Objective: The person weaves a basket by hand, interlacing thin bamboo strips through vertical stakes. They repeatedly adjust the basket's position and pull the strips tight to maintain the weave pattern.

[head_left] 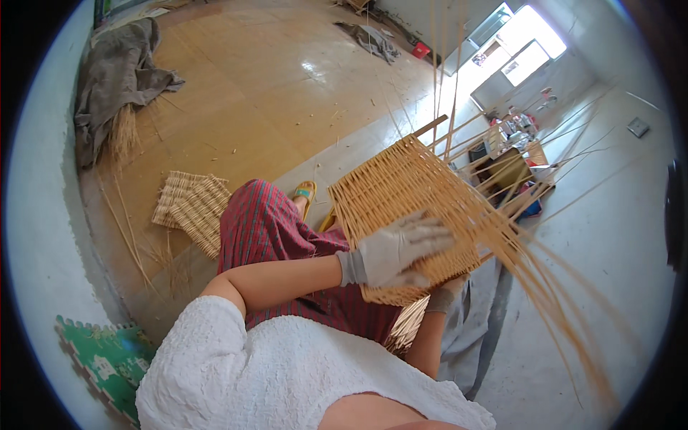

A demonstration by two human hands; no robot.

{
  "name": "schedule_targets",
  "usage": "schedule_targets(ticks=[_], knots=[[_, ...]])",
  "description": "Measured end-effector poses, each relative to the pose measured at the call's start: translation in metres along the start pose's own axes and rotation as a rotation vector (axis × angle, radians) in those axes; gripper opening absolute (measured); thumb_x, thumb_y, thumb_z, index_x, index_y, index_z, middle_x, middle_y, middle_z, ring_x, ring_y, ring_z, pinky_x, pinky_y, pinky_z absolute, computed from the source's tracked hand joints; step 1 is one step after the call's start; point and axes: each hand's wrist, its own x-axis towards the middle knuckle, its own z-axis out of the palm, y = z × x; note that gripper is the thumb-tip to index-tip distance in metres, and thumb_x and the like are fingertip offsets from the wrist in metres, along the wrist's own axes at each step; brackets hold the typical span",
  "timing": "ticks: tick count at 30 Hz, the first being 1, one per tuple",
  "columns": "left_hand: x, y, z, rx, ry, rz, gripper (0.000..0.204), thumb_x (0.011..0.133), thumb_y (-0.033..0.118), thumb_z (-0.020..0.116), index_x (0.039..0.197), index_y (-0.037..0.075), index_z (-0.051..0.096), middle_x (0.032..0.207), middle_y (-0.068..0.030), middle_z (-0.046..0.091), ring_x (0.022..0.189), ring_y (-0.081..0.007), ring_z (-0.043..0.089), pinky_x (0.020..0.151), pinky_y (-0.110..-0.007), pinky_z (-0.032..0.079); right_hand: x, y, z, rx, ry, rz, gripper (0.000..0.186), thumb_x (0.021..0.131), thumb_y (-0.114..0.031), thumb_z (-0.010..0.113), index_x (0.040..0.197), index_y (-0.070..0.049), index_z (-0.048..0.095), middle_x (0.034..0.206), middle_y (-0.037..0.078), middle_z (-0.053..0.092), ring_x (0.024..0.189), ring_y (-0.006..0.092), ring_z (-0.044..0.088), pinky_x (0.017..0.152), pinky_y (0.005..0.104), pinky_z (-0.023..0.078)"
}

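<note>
A half-woven wicker basket (401, 193) leans over my lap, its long loose stakes (545, 279) fanning out to the right. My left hand (405, 247), in a pale work glove, lies on the woven face with the fingers stretched out and slightly blurred. At the basket's lower right edge is my right hand (450, 287), also gloved. It grips the basket there from underneath, with most of its fingers hidden behind the weave. A flat brown strip (431, 126) sticks out at the basket's top corner.
Two woven panels (193, 204) lie on the floor left of my knee. A grey cloth (122, 86) covers a bundle of thin canes (123, 136) at the far left. Green foam mats (107, 358) lean by the left wall. Assorted items (512, 158) are piled beyond the stakes.
</note>
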Motion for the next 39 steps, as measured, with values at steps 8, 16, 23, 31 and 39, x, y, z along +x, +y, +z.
schedule_targets(ticks=[8,16,23,31,39], knots=[[-0.056,-0.127,-0.039,-0.013,0.114,-0.568,0.069,0.095,0.023,0.068,0.154,0.001,0.039,0.152,-0.0232,0.049,0.141,-0.0373,0.047,0.117,-0.041,0.038,-0.005,0.048,0.074,-0.371,0.050,-0.065,0.052,0.102,-0.032,0.063,0.141,0.001,0.053,0.134,0.011,0.062,0.118,0.0241,0.061,0.101,0.0348,0.050],[-0.130,-0.141,-0.088,0.100,0.280,-0.801,0.064,0.101,0.021,0.062,0.152,-0.008,0.036,0.148,-0.0253,0.051,0.137,-0.0329,0.050,0.117,-0.038,0.037,-0.014,0.105,0.178,-0.637,-0.142,-0.192,0.055,0.094,-0.009,0.070,0.143,0.004,0.049,0.134,0.013,0.062,0.118,0.0221,0.060,0.105,0.0325,0.047],[-0.201,-0.166,-0.068,0.184,0.441,-0.939,0.058,0.103,0.012,0.058,0.155,0.000,0.034,0.146,-0.0234,0.055,0.130,-0.0318,0.058,0.108,-0.037,0.045,-0.004,0.162,0.191,-0.510,-0.302,-0.246,0.063,0.092,0.002,0.069,0.150,-0.002,0.046,0.144,0.011,0.054,0.128,0.0213,0.055,0.110,0.0312,0.044],[-0.169,-0.177,-0.073,0.385,0.207,-1.257,0.049,0.095,0.003,0.065,0.140,-0.004,0.048,0.138,-0.0253,0.059,0.121,-0.0324,0.062,0.104,-0.041,0.048,-0.009,0.148,0.182,-0.844,-0.218,-0.293,0.066,0.089,0.000,0.069,0.150,-0.005,0.046,0.142,0.018,0.057,0.130,0.0299,0.057,0.112,0.0352,0.043],[-0.119,-0.171,-0.089,0.755,0.029,-0.921,0.053,0.096,0.025,0.067,0.142,0.007,0.049,0.115,-0.0195,0.069,0.115,-0.0363,0.064,0.097,-0.045,0.051,-0.016,0.096,0.301,-0.772,-0.229,-0.138,0.045,0.093,-0.030,0.073,0.128,-0.005,0.064,0.090,0.007,0.074,0.084,0.0207,0.070,0.083,0.0362,0.054]])
